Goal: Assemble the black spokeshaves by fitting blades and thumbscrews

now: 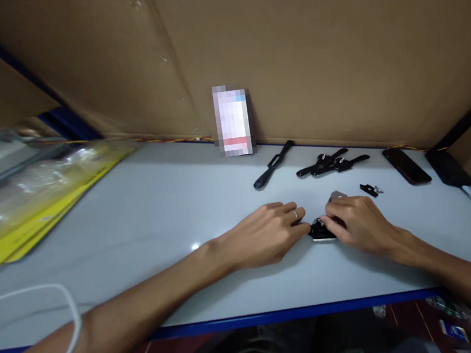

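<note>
A black spokeshave (323,233) lies low over the grey-white tabletop between my hands, its pale blade edge facing me. My left hand (274,234), with a ring on one finger, is closed around the spokeshave's left handle. With thumb and bent fingers, my right hand (360,225) grips the spokeshave near the small screw at its middle; the right handle is hidden. Just beyond the right knuckles, a flat grey metal blade (338,195) partly shows. Farther right lie a small black cap plate (368,189) and a silver thumbscrew (378,190).
A bare spokeshave body (275,164) and two assembled spokeshaves (332,162) lie farther back. A blurred upright screen (234,123) leans on the cardboard wall (331,42). At right are a dark phone (407,165) and cable; yellow plastic-wrapped packs (29,227) lie left. A white cable (75,313) crosses my left forearm.
</note>
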A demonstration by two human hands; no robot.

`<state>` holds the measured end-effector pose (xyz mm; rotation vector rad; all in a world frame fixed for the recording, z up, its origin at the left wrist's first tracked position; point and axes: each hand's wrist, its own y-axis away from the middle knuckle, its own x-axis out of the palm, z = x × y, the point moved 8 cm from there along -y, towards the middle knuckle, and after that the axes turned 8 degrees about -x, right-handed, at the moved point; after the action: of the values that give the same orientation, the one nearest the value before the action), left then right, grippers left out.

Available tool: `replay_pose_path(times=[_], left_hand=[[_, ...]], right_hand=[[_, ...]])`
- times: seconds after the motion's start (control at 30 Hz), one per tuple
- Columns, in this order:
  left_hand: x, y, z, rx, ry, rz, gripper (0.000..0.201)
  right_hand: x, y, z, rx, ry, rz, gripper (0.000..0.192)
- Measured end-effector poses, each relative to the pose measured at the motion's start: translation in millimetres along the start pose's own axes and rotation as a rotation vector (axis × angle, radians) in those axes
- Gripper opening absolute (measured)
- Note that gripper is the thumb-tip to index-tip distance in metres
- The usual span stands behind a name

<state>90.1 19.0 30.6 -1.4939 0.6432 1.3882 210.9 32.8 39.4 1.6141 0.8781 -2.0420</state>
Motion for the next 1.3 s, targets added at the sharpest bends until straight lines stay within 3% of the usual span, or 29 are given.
replay_pose_path(times=[0.3, 0.63, 0.87, 1.03, 1.1, 1.17, 1.23, 1.3], left_hand=[[1.0, 0, 1, -0.010, 0.016, 0.007, 0.017], [-0.1, -1, 0, 0.002, 0.014, -0.015, 0.018], [-1.3, -1, 0, -0.003, 0.027, -0.003, 0.021], [0.1, -1, 0, -0.007, 0.009, 0.010, 0.022], [1.8, -1, 1, -0.014, 0.005, 0.036, 0.022], [3.3, -1, 3, -0.034, 0.024, 0.068, 0.021], [4.3, -1, 6, -0.075, 0.093, 0.100, 0.016], [5.5, -1, 10, -0.119, 0.182, 0.125, 0.024]], right_hand=[[-4, 1, 15, -0.139, -0.251, -0.064, 0.027], [-1, 1, -2, -0.078, -0.077, -0.082, 0.036], [0, -2, 7, -0.082, -0.291, -0.030, 0.037], [-12, -4, -17, 0.039, -0.251, -0.092, 0.042], [-17, -4, -26, 0.076, -0.276, -0.038, 0.031], [-16, -3, -28, 0.065, -0.317, 0.117, 0.014], [-12, 0, -27, 0.030, -0.329, 0.294, 0.030], [-10, 4, -25, 0.002, -0.327, 0.383, 0.038]])
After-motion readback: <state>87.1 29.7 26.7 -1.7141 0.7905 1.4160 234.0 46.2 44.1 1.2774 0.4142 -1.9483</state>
